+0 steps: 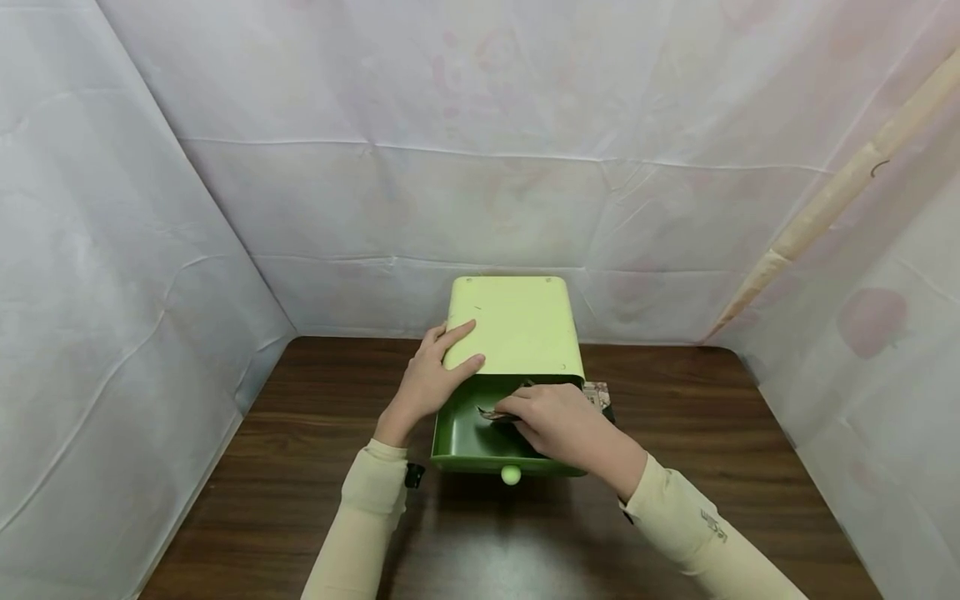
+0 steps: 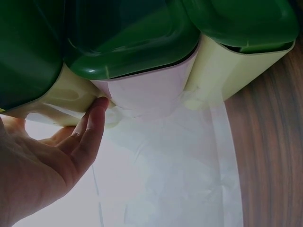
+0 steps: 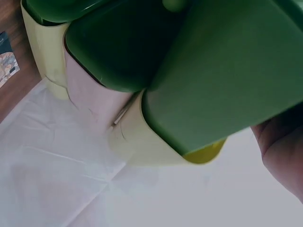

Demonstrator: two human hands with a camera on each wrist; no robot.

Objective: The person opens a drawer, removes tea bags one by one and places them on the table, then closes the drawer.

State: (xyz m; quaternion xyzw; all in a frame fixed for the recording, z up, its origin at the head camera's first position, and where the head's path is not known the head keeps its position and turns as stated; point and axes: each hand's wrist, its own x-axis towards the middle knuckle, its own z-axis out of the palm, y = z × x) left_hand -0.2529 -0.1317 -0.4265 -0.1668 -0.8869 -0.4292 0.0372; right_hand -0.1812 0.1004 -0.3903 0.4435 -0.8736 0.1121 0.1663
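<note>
Pale sleeves (image 1: 360,508) nearest camera; two hands at a drawer unit (image 1: 513,329).
Head view, clock centred on unit's light-green top, 12 away from person: left hand (image 1: 429,375) at 8, thumb and fingers spread, resting on top's edge; left wrist view shows fingers against the side. Green drawer (image 1: 461,429) pulled out toward 6, round knob (image 1: 511,475) on its front. Right hand (image 1: 562,425) at 5, over drawer, fingers curled, pinching a small dark item (image 1: 493,416); item's tip points to about 9, within drawer's outline; contact with drawer floor: cannot tell. Printed piece (image 1: 597,395) at 4, partly hidden. Unit on brown counter (image 1: 300,450).
</note>
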